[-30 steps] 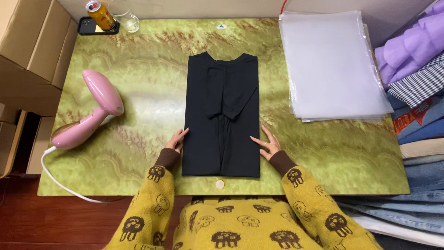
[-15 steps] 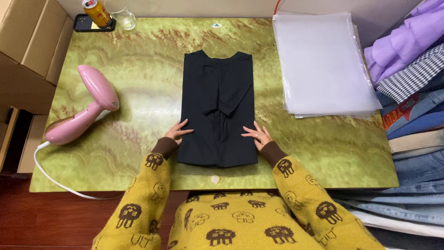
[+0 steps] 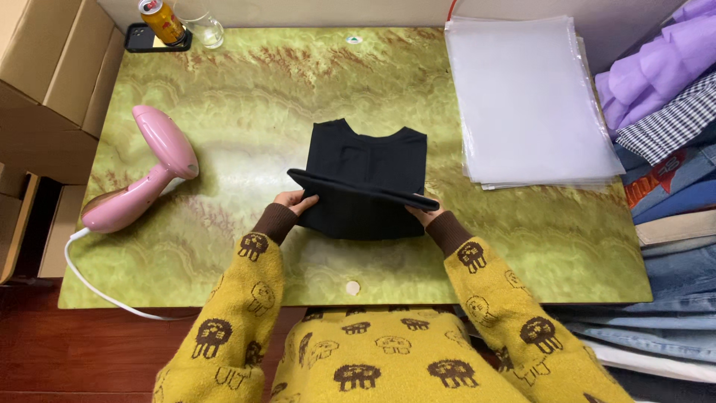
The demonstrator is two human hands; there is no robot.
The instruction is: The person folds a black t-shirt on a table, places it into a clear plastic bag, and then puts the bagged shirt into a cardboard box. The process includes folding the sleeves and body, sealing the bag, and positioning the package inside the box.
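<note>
Black cloth, a folded garment, lies in the middle of the green marbled table, just in front of the person. Its collar end rests flat on the table, away from the body. The near end is lifted off the surface and held up as a fold, whose raised edge runs as a dark band from one hand to the other.

The left hand is at the left end of that raised edge, fingers closed on the cloth, thumb side toward the garment. The right hand is at the right end; most of it is hidden under the lifted cloth, so only a little of the fingers shows, but the cloth plainly rests in its grasp. Both hands thus hold the same fold, one at each side, with the garment between them.

Mustard-yellow patterned sleeves with brown cuffs cover both arms.

A pink steamer lies to the left, well apart from the garment. A stack of clear bags lies to the right. A can, a glass and a phone stand at the far left corner. Folded clothes are piled beyond the right edge.
</note>
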